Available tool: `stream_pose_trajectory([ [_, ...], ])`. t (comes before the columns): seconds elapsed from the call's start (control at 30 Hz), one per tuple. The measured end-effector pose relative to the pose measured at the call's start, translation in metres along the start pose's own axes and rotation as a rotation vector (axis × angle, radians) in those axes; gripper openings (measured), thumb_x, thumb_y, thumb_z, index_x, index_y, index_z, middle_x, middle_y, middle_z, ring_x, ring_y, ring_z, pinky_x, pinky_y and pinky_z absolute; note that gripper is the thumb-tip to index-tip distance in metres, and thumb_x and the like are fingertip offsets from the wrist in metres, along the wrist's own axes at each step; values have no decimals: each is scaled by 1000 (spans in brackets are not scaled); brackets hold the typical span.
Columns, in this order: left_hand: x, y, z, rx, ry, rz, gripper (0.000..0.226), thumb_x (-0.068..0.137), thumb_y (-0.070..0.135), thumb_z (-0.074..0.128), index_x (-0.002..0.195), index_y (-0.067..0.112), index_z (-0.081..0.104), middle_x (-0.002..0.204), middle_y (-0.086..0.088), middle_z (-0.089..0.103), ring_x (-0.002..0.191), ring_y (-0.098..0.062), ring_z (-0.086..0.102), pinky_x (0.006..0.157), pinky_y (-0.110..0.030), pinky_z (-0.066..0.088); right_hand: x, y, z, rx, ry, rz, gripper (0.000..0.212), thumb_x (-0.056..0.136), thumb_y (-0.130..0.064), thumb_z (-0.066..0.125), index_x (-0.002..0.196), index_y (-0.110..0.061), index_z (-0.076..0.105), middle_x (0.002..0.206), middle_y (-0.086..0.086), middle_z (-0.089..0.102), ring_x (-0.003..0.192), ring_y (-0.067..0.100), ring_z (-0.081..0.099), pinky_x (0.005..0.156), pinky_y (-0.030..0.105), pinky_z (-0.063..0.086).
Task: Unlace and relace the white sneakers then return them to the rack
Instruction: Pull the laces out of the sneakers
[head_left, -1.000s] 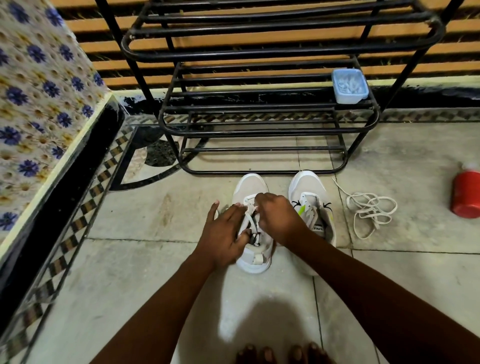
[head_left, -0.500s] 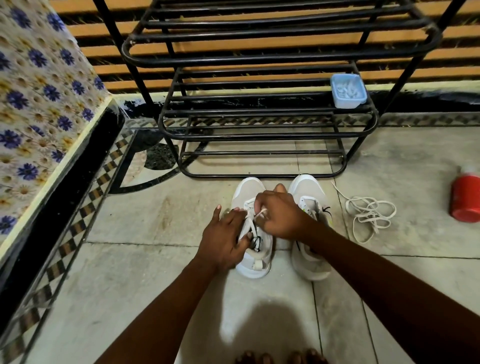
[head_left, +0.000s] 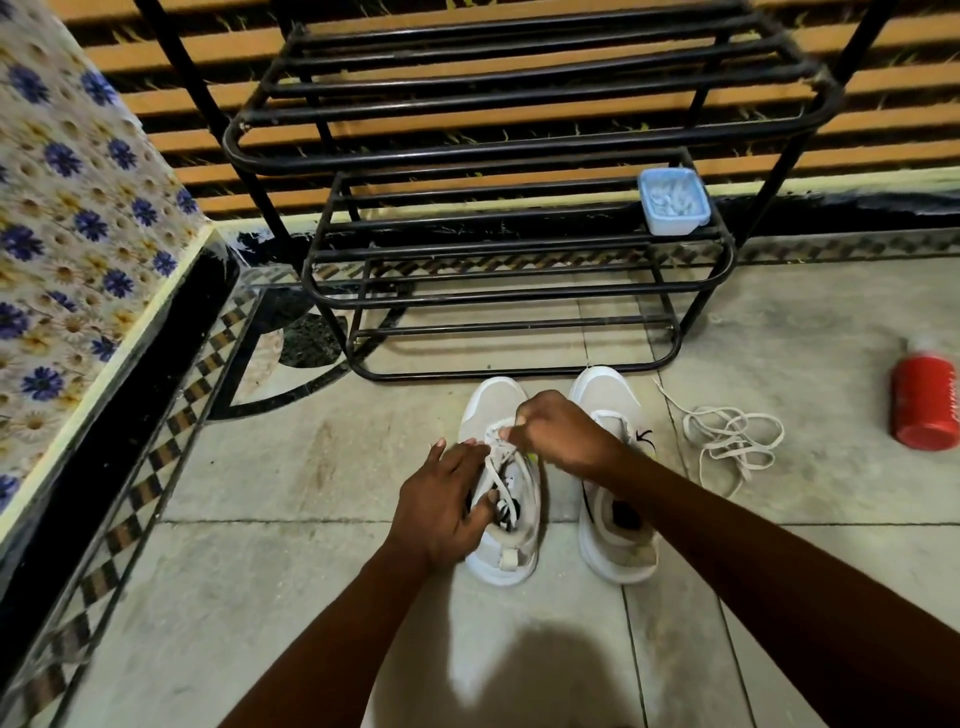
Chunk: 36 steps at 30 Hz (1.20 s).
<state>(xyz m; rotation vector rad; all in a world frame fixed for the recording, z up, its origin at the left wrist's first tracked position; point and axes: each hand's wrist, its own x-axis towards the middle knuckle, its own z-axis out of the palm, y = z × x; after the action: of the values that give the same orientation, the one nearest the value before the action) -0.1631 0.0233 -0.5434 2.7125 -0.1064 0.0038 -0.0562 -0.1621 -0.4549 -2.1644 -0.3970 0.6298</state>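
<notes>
So the only container here is a small blue tub (head_left: 673, 201) sitting on the right end of the black rack's (head_left: 519, 156) middle shelf, with a bunch of small white bits in it, can't make out what they are. There's also a red bottle (head_left: 923, 400) lying on its side on the floor tiles (head_left: 260, 467) off to the right, cap end pointing away, contents not visible.

Count: two white sneakers, side by side on the floor just in front of the rack, toes toward it. Two laces: one loose lace (head_left: 727, 441) in a tangled heap right of the shoes, and the other lace (head_left: 501, 457) partly threaded in the left sneaker (head_left: 493, 405). The right sneaker (head_left: 608, 395) has no lace that I can see.

Left hand (head_left: 441, 499) is wrapped round the side of the left sneaker, thumb at the opening. Right hand (head_left: 561, 431) has its fingers pinched on the lace near the top eyelets
</notes>
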Motion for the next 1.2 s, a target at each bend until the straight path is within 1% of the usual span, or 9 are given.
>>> stream_pose_trajectory([
  [0.13,-4,8,-2,-48,27,-21,68,92,56,41,149,21,51,153,-1,52,139,-28,51,108,-43,49,-6,-6,-9,-519,-83,-190,21,89,-29,69,79,-11,67,84,3,71,94,23,58,80,34,45],
  [0.37,-2,5,-1,-41,39,4,68,89,55,44,148,22,52,150,0,54,135,-27,56,93,-42,56,-37,-12,14,705,169,-11,22,87,6,61,67,-2,58,47,-7,47,49,11,44,48,19,33],
  [0.5,-2,5,1,-35,64,23,64,91,54,44,146,22,54,148,2,56,135,-26,56,92,-43,58,-31,4,4,-169,71,-159,22,86,-27,76,67,-15,73,67,-4,69,71,12,63,72,27,47],
  [0.6,0,6,1,-5,59,26,65,90,55,44,145,22,54,147,2,57,133,-28,57,87,-42,58,-28,-2,-4,-285,31,-229,15,87,-27,75,79,-15,80,79,-3,70,81,12,63,76,24,43],
  [0.7,0,6,2,34,52,34,66,88,54,46,144,20,54,144,1,58,129,-30,59,82,-42,58,-26,-6,-11,214,130,-203,13,88,-6,72,77,-3,77,77,1,60,74,13,61,63,28,49],
  [0.83,-2,11,0,6,114,55,58,87,51,48,134,20,62,138,6,59,123,-26,61,76,-39,59,-27,0,-25,1039,-27,75,27,102,-3,48,79,-8,63,86,19,56,56,12,39,45,21,22],
  [0.9,-3,15,-3,-6,135,59,53,90,52,48,131,23,64,136,8,58,123,-23,58,78,-38,58,-27,3,-27,853,-97,74,27,107,-14,42,81,-14,50,77,13,58,51,10,35,46,20,21],
  [1.03,-5,17,-3,-29,145,55,53,92,53,46,134,25,62,139,6,58,128,-22,55,85,-40,58,-28,0,-19,-223,-70,-213,13,101,-24,53,100,-19,41,73,0,55,60,15,50,56,34,42],
  [1.2,-6,12,2,-51,114,15,58,94,58,42,140,27,59,146,5,55,131,-20,56,89,-41,57,-25,2,-10,-639,-84,-302,14,89,-10,56,88,-20,45,86,13,60,84,35,60,64,35,41],
])
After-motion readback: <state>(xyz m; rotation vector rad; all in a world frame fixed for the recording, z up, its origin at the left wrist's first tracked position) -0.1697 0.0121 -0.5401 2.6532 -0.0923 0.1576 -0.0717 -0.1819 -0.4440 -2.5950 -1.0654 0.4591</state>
